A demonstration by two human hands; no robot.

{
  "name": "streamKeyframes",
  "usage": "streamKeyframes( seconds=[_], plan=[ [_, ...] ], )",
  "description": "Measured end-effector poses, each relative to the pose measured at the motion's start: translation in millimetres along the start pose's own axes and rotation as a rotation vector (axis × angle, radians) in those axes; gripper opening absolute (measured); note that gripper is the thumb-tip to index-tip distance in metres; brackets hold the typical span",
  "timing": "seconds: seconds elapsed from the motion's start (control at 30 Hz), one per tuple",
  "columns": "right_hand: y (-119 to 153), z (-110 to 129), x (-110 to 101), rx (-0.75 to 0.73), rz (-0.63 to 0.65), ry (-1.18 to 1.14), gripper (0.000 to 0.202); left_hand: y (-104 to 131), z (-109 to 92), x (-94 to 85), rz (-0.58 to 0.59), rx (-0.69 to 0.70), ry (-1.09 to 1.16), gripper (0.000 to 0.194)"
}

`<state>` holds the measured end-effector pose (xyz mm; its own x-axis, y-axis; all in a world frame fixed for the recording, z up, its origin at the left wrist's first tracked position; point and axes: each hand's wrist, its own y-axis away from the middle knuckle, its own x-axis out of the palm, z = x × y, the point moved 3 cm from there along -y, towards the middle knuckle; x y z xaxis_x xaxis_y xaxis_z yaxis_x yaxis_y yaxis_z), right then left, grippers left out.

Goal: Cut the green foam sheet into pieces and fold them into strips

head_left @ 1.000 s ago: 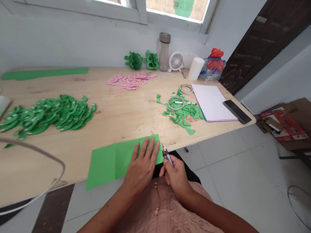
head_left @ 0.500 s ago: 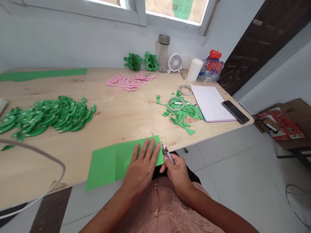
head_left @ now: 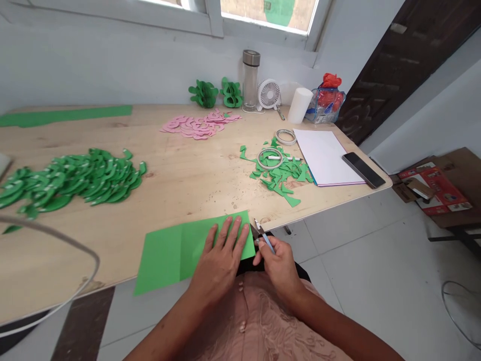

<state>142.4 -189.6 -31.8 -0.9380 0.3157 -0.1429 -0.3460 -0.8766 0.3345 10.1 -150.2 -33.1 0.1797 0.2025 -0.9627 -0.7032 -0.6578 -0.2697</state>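
Note:
A folded sheet of green paper (head_left: pixel 161 258) lies at the table's front edge, its near side hanging over it. My left hand (head_left: pixel 221 250) presses flat on the right part of the sheet, fingers stretched out. Just past the sheet's right end, my right hand (head_left: pixel 276 255) is closed around a pen (head_left: pixel 267 241) with a white tip and pale blue barrel. Dark pointed blades (head_left: pixel 255 231), like those of small scissors, stick out from the same hand beside the pen. Their handles are hidden in my fingers.
Green scraps (head_left: pixel 280 175) lie beyond my right hand, with tape rolls (head_left: pixel 286 137). White paper (head_left: pixel 326 158) and a phone (head_left: pixel 363 169) are at right. Green cut pieces (head_left: pixel 86 175) are heaped left; pink ones (head_left: pixel 199 125) lie farther back. A cable (head_left: pixel 80 244) crosses the left front.
My right hand with the pen and blades has shifted slightly right, away from the sheet's end. My left hand stays flat on the sheet. The view has moved a little.

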Motion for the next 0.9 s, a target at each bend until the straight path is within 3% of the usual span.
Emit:
streamKeyframes(
  seconds=[0.4,0.9],
  plan=[
    [-1.1,-4.8,5.5,0.018,0.032,-0.094,0.034,-9.4,5.1,-14.0,0.063,-0.02,0.024,0.054],
    [-11.5,-14.1,9.9,-0.003,-0.042,-0.108,0.035,-5.1,0.3,-6.0,0.024,-0.019,0.041,0.058]
  ],
)
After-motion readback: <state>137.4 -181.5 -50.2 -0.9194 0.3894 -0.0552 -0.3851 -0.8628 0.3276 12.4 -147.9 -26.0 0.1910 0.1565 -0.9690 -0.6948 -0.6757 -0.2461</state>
